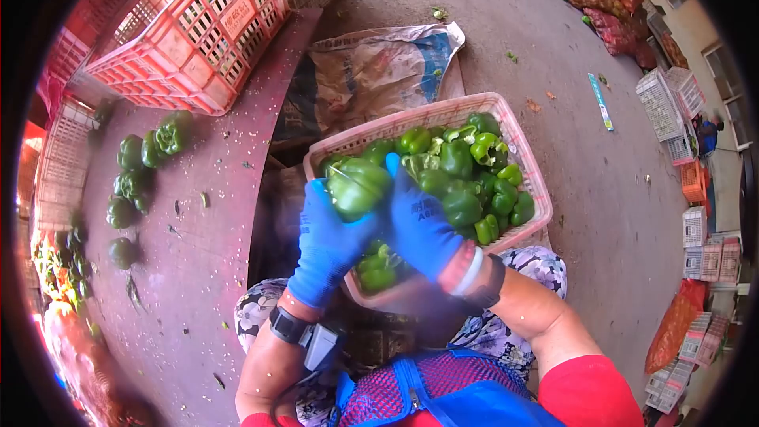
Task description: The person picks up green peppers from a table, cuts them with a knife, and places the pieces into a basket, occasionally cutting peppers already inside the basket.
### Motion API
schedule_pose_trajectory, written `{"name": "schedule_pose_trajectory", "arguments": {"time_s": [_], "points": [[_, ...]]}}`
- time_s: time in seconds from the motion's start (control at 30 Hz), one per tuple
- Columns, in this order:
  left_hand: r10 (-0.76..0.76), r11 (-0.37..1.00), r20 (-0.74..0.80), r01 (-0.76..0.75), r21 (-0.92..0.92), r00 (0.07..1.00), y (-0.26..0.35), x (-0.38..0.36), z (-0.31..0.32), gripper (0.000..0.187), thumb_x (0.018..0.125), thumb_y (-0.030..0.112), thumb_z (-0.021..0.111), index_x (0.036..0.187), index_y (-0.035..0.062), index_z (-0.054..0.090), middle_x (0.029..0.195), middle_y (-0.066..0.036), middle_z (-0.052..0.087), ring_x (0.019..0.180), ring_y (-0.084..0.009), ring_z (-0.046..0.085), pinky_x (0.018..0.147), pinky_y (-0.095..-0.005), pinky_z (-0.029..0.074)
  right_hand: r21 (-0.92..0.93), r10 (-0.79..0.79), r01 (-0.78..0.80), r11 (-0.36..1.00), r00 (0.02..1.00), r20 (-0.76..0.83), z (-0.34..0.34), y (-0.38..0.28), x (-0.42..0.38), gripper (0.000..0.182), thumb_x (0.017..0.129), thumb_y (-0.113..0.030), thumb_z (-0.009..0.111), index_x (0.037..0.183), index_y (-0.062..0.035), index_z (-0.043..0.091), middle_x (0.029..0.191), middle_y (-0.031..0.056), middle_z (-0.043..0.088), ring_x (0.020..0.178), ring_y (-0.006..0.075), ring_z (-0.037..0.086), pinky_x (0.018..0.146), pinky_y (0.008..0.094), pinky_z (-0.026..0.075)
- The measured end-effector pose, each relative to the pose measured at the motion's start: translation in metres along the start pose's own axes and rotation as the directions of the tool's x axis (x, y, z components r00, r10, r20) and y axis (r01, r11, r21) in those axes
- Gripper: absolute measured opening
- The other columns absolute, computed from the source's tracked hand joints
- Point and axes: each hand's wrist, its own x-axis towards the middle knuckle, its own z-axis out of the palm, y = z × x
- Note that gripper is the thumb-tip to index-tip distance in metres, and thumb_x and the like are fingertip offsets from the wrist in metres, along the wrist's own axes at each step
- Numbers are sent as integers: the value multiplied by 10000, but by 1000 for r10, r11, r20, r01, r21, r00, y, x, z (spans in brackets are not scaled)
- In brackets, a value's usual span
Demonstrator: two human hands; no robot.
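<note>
1. Left hand point(328, 231), blue-gloved, is clamped on a green bell pepper point(357, 188) over the pink crate point(528, 160) of peppers.
2. Right hand point(419, 220) is beside that pepper; its fingers are hidden, grip cannot be told.

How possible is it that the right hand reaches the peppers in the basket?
Probably yes: the right hand is over the basket, and nothing seems to block the peppers beside it.

The right hand point(417, 225) hides part of the pink basket point(518, 142).
</note>
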Motion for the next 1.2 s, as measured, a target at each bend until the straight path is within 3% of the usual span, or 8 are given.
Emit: {"name": "schedule_pose_trajectory", "arguments": {"time_s": [0.1,0.27,0.37,0.6,0.8,0.93,1.0,1.2], "points": [[-379,789,96,376,-487,920,4,7,-22,413,811,208,765,1131,48,558,932,-73,679,656,-127,646,534,-266,530,14,-14,15,1000,999,-34,13,15,-10,811,801,-40,611,1497,56,206,1056,278,622,893,447,624,755,525,510],[-382,619,221,426,-659,897,-12,15,-70,398,877,180,659,1227,11,569,951,-96,675,733,-165,659,592,-293,566,376,45,-174,910,944,328,-4,23,-14,793,891,-227,708,1557,-93,301,1340,253,574,1104,389,631,930,412,513],[-318,605,408,514,-608,856,-5,1,-52,433,861,160,687,1242,20,535,1024,-104,668,788,-188,671,681,-325,593,877,-164,-83,473,970,181,-26,-4,5,910,880,-313,768,1588,-98,239,1463,171,502,1248,242,556,1025,362,452],[-159,428,594,597,-678,789,6,5,-38,533,725,78,763,1208,42,541,1044,-9,615,898,-96,590,758,-246,510,814,-249,71,576,964,92,-33,4,14,636,853,-148,780,1420,-72,503,1230,57,636,1125,140,586,1022,320,457],[-56,486,687,620,-615,725,-1,17,-46,754,645,8,750,1356,38,501,1176,-50,611,1017,-149,604,888,-293,511,865,-123,-490,-107,870,477,-39,26,-4,413,905,-246,712,1250,-43,613,1020,72,688,823,159,660,721,270,538],[24,337,583,542,-770,812,-22,16,-29,754,696,53,765,1389,16,471,1267,-109,602,1155,-248,606,1018,-386,495,776,7,-401,-487,887,463,-32,18,4,393,943,-346,645,1202,-51,622,1038,183,697,724,277,679,654,364,560],[4,178,575,565,-805,818,-25,22,-19,644,770,60,698,1372,16,476,1267,-134,605,1157,-300,614,1025,-414,501,788,50,-329,-520,909,413,-24,31,8,464,929,-366,665,1252,-40,598,1062,215,691,754,301,687,645,404,565],[-287,431,347,444,-786,893,-14,38,-28,512,855,76,629,1343,81,474,1117,-148,597,1057,-308,634,899,-524,577,775,-31,-340,-532,923,383,-44,35,10,553,929,-395,661,1323,-27,539,1049,209,676,712,299,653,578,353,540]]}}
